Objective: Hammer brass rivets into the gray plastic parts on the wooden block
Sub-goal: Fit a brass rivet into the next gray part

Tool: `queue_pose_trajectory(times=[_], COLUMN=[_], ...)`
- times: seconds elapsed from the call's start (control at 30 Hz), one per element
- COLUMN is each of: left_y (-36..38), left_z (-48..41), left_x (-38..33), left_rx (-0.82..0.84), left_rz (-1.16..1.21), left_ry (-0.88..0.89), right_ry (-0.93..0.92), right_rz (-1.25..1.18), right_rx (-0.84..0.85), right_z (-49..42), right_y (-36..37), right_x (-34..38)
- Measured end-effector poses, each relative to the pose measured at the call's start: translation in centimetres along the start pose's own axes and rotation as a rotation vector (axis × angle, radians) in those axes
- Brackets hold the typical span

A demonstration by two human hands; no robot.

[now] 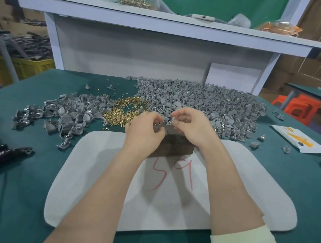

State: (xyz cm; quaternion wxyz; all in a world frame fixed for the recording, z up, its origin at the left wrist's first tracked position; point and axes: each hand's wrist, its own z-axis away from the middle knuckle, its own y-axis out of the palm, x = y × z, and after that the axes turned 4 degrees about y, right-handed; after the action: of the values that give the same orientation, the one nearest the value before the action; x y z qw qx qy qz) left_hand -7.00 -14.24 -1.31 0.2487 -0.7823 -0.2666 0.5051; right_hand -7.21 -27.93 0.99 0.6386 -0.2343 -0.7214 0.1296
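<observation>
Our left hand [146, 129] and right hand [192, 126] both pinch one gray part [164, 124] just above the wooden block [171, 145]. With fingertips this crowded, we judge it could slip into the brass rivets [125, 109] behind, or seat crooked. Red handwriting on the white pad [99, 174] looks like "59".

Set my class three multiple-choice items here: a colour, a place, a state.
1. Writing on the mat: A blue, B red, C black.
2. Loose rivets lie: A on the mat, B in a bowl, C between the left pile and right pile.
3. The left hand and right hand: A rest flat, B grip a hammer, C pinch parts over the block.
Answers: B, strokes are red; C, brass sits between gray heaps; C, fingers curl on parts.
</observation>
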Motion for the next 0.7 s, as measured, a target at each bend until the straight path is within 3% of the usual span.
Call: queue_pose_trajectory(times=[0.27,0.7], left_y=[-0.4,-0.2], left_z=[0.0,-0.2], left_x=[-0.6,-0.3], left_rx=[-0.062,-0.191], left_rz=[0.012,-0.112], left_ry=[0.112,0.199], right_ry=[-0.041,0.042], right_rz=[-0.046,-0.175], right_rx=[0.045,0.003], right_z=[0.0,0.3], right_y=[0.5,0.8], right_x=[0.7,1.2])
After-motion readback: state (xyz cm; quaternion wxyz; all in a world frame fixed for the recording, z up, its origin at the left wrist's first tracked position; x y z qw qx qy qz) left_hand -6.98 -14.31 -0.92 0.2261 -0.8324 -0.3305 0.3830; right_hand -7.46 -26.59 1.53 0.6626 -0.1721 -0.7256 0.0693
